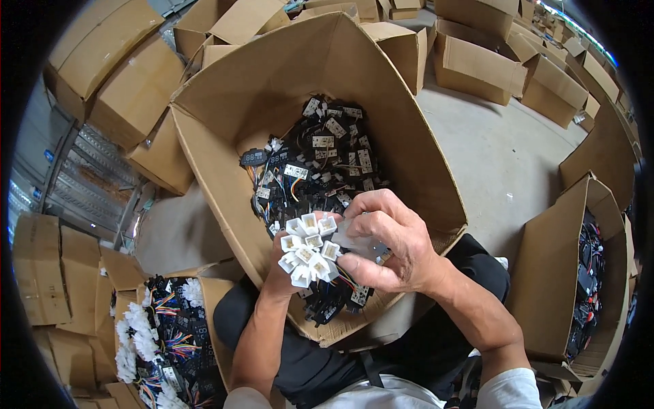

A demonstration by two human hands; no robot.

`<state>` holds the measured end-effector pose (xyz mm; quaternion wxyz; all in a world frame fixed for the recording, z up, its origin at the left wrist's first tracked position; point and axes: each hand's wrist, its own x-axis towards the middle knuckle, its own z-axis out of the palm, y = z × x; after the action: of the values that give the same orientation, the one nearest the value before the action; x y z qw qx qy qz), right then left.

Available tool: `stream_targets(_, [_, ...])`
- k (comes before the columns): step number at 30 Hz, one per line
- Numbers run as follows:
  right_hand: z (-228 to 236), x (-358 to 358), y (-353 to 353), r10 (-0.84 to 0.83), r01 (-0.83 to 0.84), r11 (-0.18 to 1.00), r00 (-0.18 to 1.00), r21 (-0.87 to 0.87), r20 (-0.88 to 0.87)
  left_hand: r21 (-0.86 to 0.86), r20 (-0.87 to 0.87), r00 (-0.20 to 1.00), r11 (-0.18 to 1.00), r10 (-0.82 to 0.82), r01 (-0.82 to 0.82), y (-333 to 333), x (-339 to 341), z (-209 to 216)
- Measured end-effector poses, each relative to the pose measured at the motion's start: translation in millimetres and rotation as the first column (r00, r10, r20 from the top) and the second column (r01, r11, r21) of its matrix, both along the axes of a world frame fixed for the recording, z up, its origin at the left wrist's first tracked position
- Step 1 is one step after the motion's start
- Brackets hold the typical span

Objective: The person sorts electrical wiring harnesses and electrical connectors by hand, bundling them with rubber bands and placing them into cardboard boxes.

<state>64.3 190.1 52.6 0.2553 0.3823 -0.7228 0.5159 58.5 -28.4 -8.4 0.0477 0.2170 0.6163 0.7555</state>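
My left hand (278, 269) is closed round a bundle of white plastic connectors (310, 247), their open ends facing up. Most of its fingers are hidden behind the bundle. Close on the right, my right hand (398, 242) is curled with thumb and fingertips round a translucent, whitish piece of thin plastic (355, 235); its exact kind is unclear. Both hands are over the near part of a large open cardboard box (238, 102). Inside lies a heap of small black circuit modules (327, 153) with white labels, coloured wires and a few little display panels.
At lower left, another carton holds wired modules (180, 334) with bunched white connectors (139, 341). A tall open carton (545, 273) on the right contains dark wired parts. Stacked boxes (129, 88) stand at far left, more cartons (477, 65) across the grey floor (484, 157).
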Motion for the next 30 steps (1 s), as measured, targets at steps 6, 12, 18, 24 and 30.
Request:
stream_targets(6, [-3.0, -2.8, -2.2, 0.172, -0.172, 0.982, 0.985, -0.077, -0.017, 0.243, 0.269, 0.955, 0.968, -0.127, 0.061, -4.2, 6.2, 2.3])
stream_targets(12, [2.2, 8.2, -2.0, 0.182, -0.146, 0.978, 0.949, -0.152, 0.258, 0.005, -0.037, 0.998, 0.998, -0.056, 0.056, 3.5, 1.3, 9.0])
stream_targets(18, [5.7, -0.2, 2.8, 0.08, -0.08, 0.997, 0.997, -0.005, 0.011, 0.159, 0.008, 0.999, 0.986, -0.05, 0.048, 5.1, 5.4, 0.2])
stream_targets(24, [-1.4, 2.9, 3.2, 0.038, -0.037, 0.998, 0.999, 0.042, -0.035, 0.191, 0.234, 0.948, 0.966, -0.217, 0.174, 3.9, 3.0, 9.4])
stream_targets(30, [9.3, 5.1, 11.4, 0.092, -0.093, 0.989, 0.996, 0.119, 0.012, 0.246, 0.251, 0.93, 0.947, -0.269, 0.207, 7.3, 4.4, 15.1])
